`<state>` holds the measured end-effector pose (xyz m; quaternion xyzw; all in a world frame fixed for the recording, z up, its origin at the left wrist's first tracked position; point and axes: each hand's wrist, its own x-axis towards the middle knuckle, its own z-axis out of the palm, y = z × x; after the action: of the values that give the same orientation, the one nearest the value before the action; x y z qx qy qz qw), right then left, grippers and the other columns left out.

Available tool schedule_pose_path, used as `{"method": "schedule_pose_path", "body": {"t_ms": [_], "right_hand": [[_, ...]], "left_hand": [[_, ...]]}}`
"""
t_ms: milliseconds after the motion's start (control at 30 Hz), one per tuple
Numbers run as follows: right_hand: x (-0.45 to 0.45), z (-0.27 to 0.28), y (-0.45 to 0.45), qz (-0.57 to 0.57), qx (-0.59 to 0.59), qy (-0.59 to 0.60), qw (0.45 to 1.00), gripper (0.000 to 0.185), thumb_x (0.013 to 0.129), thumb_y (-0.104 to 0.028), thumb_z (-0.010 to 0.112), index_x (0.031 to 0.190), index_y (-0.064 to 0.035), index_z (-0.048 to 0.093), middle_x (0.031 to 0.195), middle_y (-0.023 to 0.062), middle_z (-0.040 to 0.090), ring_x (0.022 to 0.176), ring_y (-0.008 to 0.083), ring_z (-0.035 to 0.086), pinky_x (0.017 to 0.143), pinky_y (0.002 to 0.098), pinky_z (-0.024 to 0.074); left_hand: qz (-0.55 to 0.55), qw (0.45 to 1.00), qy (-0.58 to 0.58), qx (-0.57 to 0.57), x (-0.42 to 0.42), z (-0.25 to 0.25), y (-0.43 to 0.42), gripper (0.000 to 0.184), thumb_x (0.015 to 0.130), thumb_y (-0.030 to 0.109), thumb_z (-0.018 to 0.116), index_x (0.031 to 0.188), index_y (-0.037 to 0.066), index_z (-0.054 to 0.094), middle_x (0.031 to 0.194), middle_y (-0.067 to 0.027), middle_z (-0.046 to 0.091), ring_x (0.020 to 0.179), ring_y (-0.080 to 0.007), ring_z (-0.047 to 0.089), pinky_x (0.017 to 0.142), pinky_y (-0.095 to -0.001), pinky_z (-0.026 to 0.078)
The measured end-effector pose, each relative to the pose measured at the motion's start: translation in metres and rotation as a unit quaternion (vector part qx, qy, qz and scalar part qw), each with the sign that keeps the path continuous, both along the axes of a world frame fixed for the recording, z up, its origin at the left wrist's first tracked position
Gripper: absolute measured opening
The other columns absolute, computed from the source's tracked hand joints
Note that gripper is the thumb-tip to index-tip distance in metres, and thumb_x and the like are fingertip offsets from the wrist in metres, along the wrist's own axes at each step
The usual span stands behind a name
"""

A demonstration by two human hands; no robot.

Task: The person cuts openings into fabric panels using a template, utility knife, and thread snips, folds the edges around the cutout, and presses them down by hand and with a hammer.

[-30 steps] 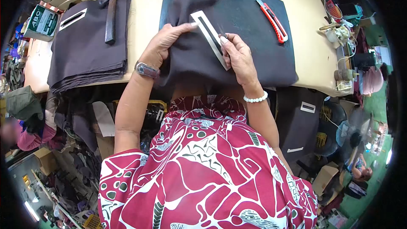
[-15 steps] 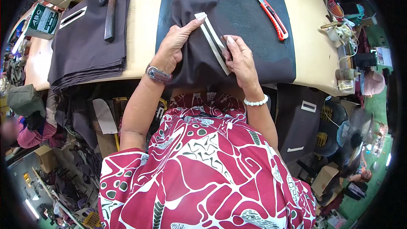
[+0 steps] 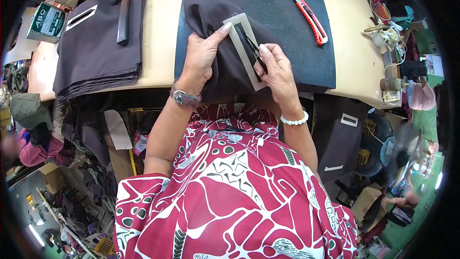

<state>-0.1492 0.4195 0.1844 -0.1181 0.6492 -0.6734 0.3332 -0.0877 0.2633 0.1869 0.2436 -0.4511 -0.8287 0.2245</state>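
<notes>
So the table (image 3: 354, 43) fills the top of the frame, with a dark mat (image 3: 287, 19) upper center and a neat stack of dark cloth (image 3: 96, 62) upper left. The working piece, a dark cloth (image 3: 203, 7), is bunched over the mat. Left hand (image 3: 199, 60) has its grip closed on cloth and the top end of a pale slotted strip (image 3: 244, 57); right hand (image 3: 278, 74) grips small dark snips (image 3: 253, 45), tips at the slot. I'd call it partway: strip's on the cloth, slot work looks unfinished, can't tell how much is cut. Nearby: hammer (image 3: 124, 19) on the stack, red cutter (image 3: 311, 21) on the mat's right. Neither blocks the hands; the loose folds might.
</notes>
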Motion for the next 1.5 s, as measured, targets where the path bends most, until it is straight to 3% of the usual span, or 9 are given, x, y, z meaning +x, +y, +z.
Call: {"method": "schedule_pose_path", "body": {"t_ms": [933, 1033, 1067, 1133, 1333, 1500], "right_hand": [[0.010, 0.017, 0.006, 0.003, -0.063, -0.042, 0.997, 0.020, 0.092, -0.027, 0.056, 0.092, -0.0084, 0.050, 0.057, -0.0042, 0.047, 0.045, 0.0014, 0.038, 0.040, 0.0164, 0.0273], [0.013, 0.015, 0.005, 0.000, -0.064, -0.026, 0.998, 0.018, 0.094, -0.028, 0.054, 0.093, -0.0101, 0.050, 0.058, -0.0036, 0.046, 0.043, -0.0008, 0.030, 0.037, 0.0139, 0.0212], [0.014, 0.016, 0.005, -0.003, -0.050, -0.009, 0.999, 0.019, 0.094, -0.028, 0.053, 0.093, -0.0089, 0.049, 0.058, -0.0038, 0.046, 0.044, 0.0000, 0.032, 0.038, 0.0151, 0.0236], [0.018, 0.021, 0.007, -0.008, -0.023, 0.025, 0.999, 0.022, 0.094, -0.028, 0.053, 0.092, -0.0065, 0.049, 0.057, -0.0040, 0.047, 0.046, 0.0016, 0.037, 0.041, 0.0174, 0.0285], [0.046, 0.017, 0.011, -0.049, -0.054, -0.060, 0.996, 0.023, 0.097, -0.030, 0.047, 0.095, -0.0070, 0.046, 0.061, -0.0025, 0.047, 0.047, 0.0017, 0.036, 0.040, 0.0167, 0.0280], [0.058, 0.005, 0.007, -0.095, -0.088, -0.062, 0.990, 0.022, 0.098, -0.030, 0.043, 0.095, -0.0079, 0.044, 0.063, -0.0002, 0.046, 0.046, 0.0017, 0.035, 0.039, 0.0165, 0.0270]], "left_hand": [[-0.037, 0.999, 0.018, -0.029, 0.014, 0.019, 0.020, 0.016, 0.082, 0.006, 0.067, 0.093, -0.004, 0.065, 0.087, -0.0102, 0.068, 0.073, -0.0150, 0.065, 0.064, -0.0261, 0.054], [-0.043, 0.998, 0.023, -0.036, 0.015, 0.019, 0.022, 0.015, 0.083, 0.006, 0.066, 0.094, -0.004, 0.065, 0.088, -0.0092, 0.067, 0.074, -0.0139, 0.065, 0.065, -0.0257, 0.054], [-0.046, 0.998, 0.024, -0.041, 0.016, 0.019, 0.022, 0.015, 0.084, 0.006, 0.065, 0.095, -0.004, 0.065, 0.089, -0.0086, 0.067, 0.075, -0.0134, 0.064, 0.066, -0.0255, 0.053], [-0.017, 0.998, 0.036, -0.046, 0.015, 0.016, 0.027, 0.015, 0.084, 0.006, 0.064, 0.096, -0.003, 0.064, 0.091, -0.0076, 0.067, 0.076, -0.0122, 0.063, 0.067, -0.0252, 0.052], [0.068, 0.994, 0.055, -0.062, 0.014, 0.010, 0.046, 0.013, 0.086, 0.007, 0.063, 0.097, -0.001, 0.064, 0.091, -0.0035, 0.066, 0.077, -0.0087, 0.060, 0.069, -0.0235, 0.048], [0.125, 0.988, 0.054, -0.071, 0.015, 0.000, 0.061, 0.012, 0.087, 0.008, 0.062, 0.095, -0.001, 0.064, 0.090, -0.0012, 0.065, 0.077, -0.0070, 0.058, 0.068, -0.0229, 0.046]]}}
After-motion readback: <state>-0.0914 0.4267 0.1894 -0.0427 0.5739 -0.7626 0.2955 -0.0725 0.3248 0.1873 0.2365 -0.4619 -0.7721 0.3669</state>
